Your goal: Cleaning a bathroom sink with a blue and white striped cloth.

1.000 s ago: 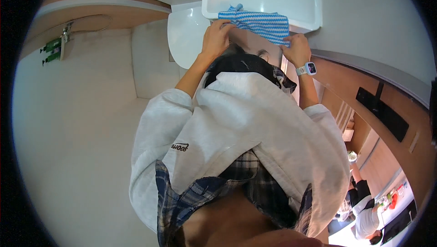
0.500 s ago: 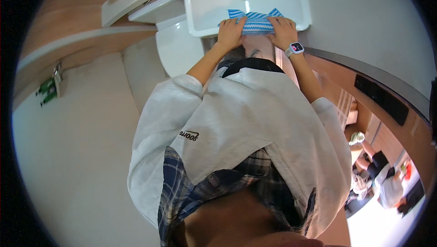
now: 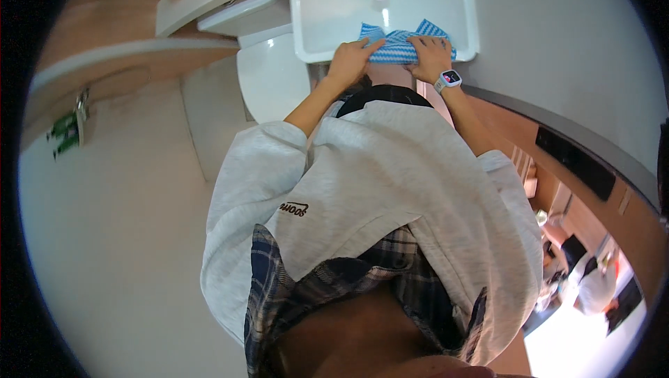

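A blue-and-white zigzag-patterned cleaning cloth (image 3: 396,50) hangs over the front rim of a white sink (image 3: 333,9). My left hand (image 3: 350,61) grips the cloth's left end, fingers bent over it at the rim. At the other end, my right hand (image 3: 430,56) has its fingers on top of the cloth and the thumb below, holding it against the edge. Two corners of the cloth stick up into the basin. My right wrist carries a white smartwatch (image 3: 449,78). The undersides of both hands are hidden.
Left of the sink stands a white toilet (image 3: 273,75) with its lid down. Green bottles (image 3: 66,133) sit on a wall holder at the far left. A grey wall (image 3: 557,36) rises on the right. Through the opening at lower right, another person (image 3: 592,284) is visible.
The cloth looks more spread along the rim, its right end reaching further right. My left hand has shifted slightly down and left, and the right hand slightly down.
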### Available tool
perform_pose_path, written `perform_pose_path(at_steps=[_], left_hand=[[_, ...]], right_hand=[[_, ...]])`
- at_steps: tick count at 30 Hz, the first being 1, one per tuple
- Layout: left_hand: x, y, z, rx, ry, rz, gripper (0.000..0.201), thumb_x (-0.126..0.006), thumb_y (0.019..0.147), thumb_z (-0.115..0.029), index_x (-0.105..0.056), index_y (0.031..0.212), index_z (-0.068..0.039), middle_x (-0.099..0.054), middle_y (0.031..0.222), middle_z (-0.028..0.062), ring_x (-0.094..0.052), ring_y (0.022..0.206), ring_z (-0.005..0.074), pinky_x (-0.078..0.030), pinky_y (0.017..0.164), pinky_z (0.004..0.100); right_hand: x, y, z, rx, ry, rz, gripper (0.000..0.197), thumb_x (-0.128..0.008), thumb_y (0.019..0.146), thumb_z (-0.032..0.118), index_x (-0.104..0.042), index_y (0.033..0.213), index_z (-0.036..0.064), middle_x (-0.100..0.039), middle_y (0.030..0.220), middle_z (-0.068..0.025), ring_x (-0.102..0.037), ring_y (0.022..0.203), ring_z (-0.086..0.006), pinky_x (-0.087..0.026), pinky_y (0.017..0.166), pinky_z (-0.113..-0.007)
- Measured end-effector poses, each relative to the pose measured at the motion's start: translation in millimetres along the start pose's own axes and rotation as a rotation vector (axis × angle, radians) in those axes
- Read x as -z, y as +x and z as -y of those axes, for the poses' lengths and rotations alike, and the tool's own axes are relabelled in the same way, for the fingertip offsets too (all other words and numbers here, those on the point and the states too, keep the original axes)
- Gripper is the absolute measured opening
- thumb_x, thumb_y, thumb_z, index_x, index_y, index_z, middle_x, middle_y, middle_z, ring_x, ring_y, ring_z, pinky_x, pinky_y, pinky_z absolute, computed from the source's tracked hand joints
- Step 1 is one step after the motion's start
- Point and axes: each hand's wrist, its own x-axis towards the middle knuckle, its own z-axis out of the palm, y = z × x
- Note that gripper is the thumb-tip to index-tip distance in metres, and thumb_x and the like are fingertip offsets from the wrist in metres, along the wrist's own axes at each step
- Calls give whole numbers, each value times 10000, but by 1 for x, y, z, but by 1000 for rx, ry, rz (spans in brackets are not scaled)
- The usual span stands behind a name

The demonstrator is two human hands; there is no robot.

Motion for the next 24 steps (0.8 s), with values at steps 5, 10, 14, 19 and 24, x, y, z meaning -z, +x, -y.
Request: perform_pose_path(at_steps=[5, 10, 14, 19, 24], left_hand=[[69, -51, 24, 358, -50, -136, 388, -618, 725, -54, -672, 1094, -163, -681, 1006, 81, -660, 850, 281, -532, 733, 387], [88, -83, 0, 474, -62, -501, 263, -653, 732, -75, -670, 993, -102, -661, 981, 79, -655, 822, 276, -521, 741, 357], [69, -99, -16, 535, -112, -244, 202, -649, 779, -125, -667, 974, -76, -665, 1011, 101, -650, 845, 296, -516, 753, 381], [28, -109, -23, 267, 8, 75, 345, -669, 832, -309, -658, 1065, -55, -646, 1055, 144, -637, 881, 345, -500, 751, 434], [27, -40, -50, 165, -111, -83, 418, -687, 801, -243, -590, 1174, -83, -612, 1105, 133, -585, 1014, 335, -461, 851, 435]], right_hand=[[-13, 49, 32, 349, 241, 164, 730, -779, 695, 324, -450, 1326, 161, -615, 1180, -148, -596, 1072, -358, -488, 881, -428], [-26, 50, 57, 424, 487, 87, 477, -670, 781, 313, -511, 1194, 134, -635, 1124, -157, -619, 1031, -340, -513, 861, -423], [-25, 35, 30, 400, 361, 13, 488, -616, 769, 230, -540, 1244, 149, -628, 1180, -132, -615, 1052, -320, -501, 881, -417], [-4, -10, -2, 376, 217, -109, 631, -683, 753, 232, -505, 1353, 157, -508, 1378, -131, -471, 1271, -302, -327, 1085, -475], [6, -53, -29, 110, 118, -115, 730, -732, 753, 302, -435, 1402, 150, -449, 1432, -123, -374, 1360, -275, -246, 1114, -563]])
